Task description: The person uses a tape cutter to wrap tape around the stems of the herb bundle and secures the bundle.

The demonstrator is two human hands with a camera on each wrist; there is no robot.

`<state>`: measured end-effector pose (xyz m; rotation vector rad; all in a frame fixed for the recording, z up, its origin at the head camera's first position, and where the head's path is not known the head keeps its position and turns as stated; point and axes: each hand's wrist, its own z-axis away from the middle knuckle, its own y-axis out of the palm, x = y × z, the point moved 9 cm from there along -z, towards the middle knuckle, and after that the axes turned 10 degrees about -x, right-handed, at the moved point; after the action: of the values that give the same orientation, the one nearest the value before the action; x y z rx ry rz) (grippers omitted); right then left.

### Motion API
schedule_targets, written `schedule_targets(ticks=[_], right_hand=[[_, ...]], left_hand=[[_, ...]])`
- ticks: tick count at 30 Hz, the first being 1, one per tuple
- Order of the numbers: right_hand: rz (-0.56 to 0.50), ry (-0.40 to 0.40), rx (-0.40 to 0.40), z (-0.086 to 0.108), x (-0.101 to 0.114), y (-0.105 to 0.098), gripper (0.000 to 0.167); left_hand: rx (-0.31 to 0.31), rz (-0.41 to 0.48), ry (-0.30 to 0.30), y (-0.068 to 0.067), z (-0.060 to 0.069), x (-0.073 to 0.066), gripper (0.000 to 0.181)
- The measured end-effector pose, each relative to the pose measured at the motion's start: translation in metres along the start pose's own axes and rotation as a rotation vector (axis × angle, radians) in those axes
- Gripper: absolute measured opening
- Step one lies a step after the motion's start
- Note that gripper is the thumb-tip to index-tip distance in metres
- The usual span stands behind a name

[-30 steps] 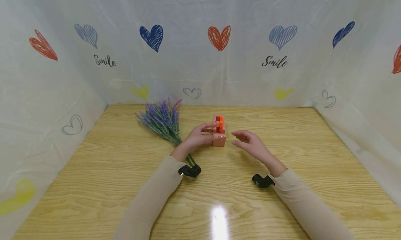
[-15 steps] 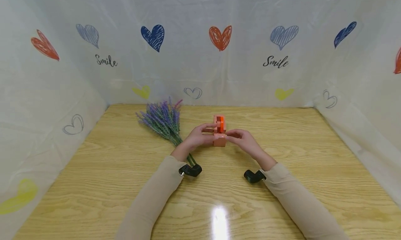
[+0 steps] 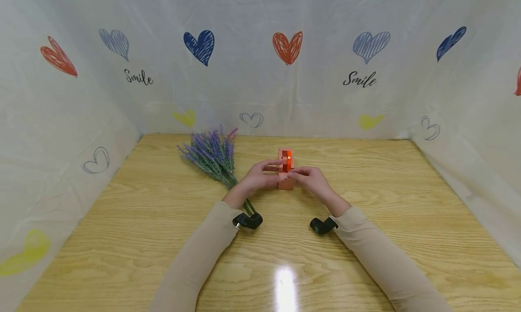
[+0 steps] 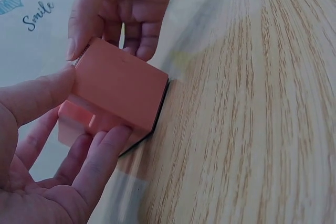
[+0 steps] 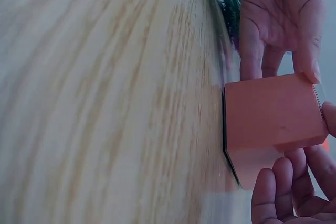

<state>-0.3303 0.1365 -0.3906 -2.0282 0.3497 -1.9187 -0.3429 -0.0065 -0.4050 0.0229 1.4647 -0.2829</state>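
A coral-pink tape dispenser (image 3: pixel 286 183) with a bright orange-red roll of tape (image 3: pixel 289 160) stands on the table, cutter end toward me. My left hand (image 3: pixel 260 176) holds it from the left; in the left wrist view the thumb lies near the cutter and fingertips (image 4: pixel 118 134) touch the side. My right hand (image 3: pixel 313 180) has come in from the right, its thumb and forefinger together at the cutter. Its thumb (image 5: pixel 329 118) is at the serrated edge in the right wrist view, other fingers curled beside the dispenser. The tape's loose end is too small to make out.
A bunch of purple lavender stems (image 3: pixel 213 156) lies left of the dispenser, its stalks passing beneath my left wrist. The wooden table (image 3: pixel 366 176) is backed by a white curtain (image 3: pixel 325 99) printed with hearts and "Smile".
My right hand has moved left from beside the dispenser to its cutter, and thumb and forefinger have closed together there. The left hand has stayed on the dispenser.
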Motion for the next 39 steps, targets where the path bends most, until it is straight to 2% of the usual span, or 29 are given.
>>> schedule_targets(ticks=[9, 16, 24, 29, 39], right_hand=[[-0.047, 0.009, -0.034, -0.003, 0.001, 0.002, 0.031], [-0.073, 0.028, -0.104, -0.002, 0.003, -0.001, 0.026], [-0.131, 0.059, -0.141, -0.003, 0.013, -0.007, 0.029], [-0.113, 0.078, -0.127, -0.006, 0.017, -0.009, 0.035], [-0.080, 0.084, -0.096, -0.001, 0.015, -0.009, 0.026]], left_hand=[[-0.003, 0.016, -0.005, 0.000, 0.000, 0.000, 0.052], [-0.013, 0.007, -0.010, -0.001, -0.001, 0.000, 0.053], [-0.016, 0.015, 0.006, -0.001, 0.000, 0.000, 0.053], [-0.008, 0.027, 0.014, 0.000, 0.001, 0.000, 0.052], [0.001, 0.030, 0.011, 0.000, 0.001, -0.001, 0.053]])
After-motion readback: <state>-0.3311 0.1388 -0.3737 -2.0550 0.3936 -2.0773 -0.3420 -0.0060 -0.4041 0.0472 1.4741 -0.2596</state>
